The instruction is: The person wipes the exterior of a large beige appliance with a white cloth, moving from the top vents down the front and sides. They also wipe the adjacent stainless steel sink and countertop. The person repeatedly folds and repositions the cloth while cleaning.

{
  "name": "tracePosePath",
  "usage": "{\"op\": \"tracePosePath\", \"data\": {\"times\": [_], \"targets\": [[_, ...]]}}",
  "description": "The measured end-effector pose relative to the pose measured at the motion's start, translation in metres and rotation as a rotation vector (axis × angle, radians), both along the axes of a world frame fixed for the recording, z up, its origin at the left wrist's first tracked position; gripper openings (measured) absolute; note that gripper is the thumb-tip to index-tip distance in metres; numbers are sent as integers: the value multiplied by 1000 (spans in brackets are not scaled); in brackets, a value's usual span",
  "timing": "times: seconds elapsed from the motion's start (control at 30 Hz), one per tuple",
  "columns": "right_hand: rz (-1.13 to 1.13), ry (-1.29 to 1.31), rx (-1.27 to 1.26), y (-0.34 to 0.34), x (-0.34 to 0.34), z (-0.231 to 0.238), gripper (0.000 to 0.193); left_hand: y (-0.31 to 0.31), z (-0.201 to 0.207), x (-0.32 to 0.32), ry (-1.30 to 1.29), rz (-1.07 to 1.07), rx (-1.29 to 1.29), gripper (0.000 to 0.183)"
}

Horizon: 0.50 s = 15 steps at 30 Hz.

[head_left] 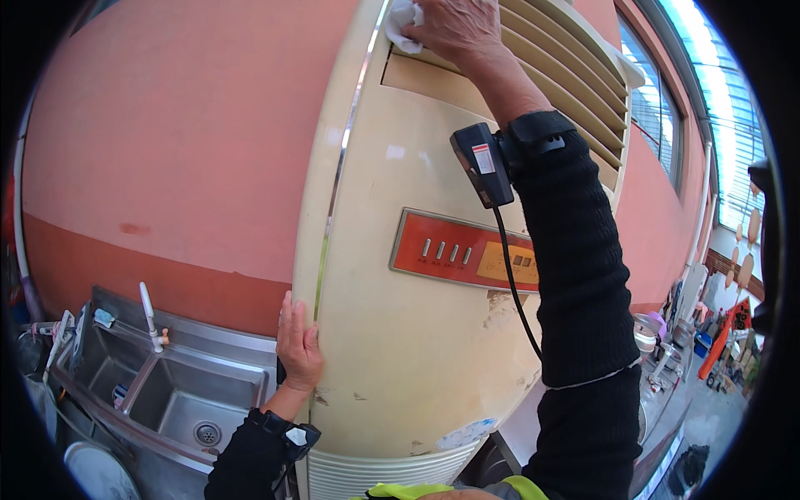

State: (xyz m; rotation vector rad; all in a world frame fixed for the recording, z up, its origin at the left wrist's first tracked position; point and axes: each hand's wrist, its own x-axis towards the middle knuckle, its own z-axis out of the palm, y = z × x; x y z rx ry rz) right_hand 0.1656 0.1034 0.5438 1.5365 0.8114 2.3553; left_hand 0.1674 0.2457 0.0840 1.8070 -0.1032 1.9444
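A tall cream floor-standing air conditioner (417, 350) fills the middle of the view, with a red control panel (442, 248) and slatted louvers (571, 62) near its top. My right hand (462, 29) reaches up to the upper left of the louvers, closed on a crumpled white cloth (404, 25) pressed against the casing. The fingertips are partly hidden by the hand itself. Lower down, my left hand (300, 346) rests flat against the unit's left side edge, fingers stretched upward and holding nothing. Scuffs and peeled patches mark the lower front.
A steel double sink (196, 392) with a white tap (150, 317) stands at left, below a pink wall (183, 142). A black box (483, 165) is strapped to my right wrist, its cable (518, 292) hanging across the unit's front. Assorted clutter lies at far right.
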Motion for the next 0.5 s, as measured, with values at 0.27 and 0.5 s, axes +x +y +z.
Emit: {"op": "tracePosePath", "data": {"times": [0.27, 0.5], "targets": [[117, -148, 101, -22, 26, -5, 23, 1, 0, -2, 22, -28, 8, 41], [176, 75, 131, -57, 38, -8, 29, 1, -2, 0, 8, -44, -2, 41]]}}
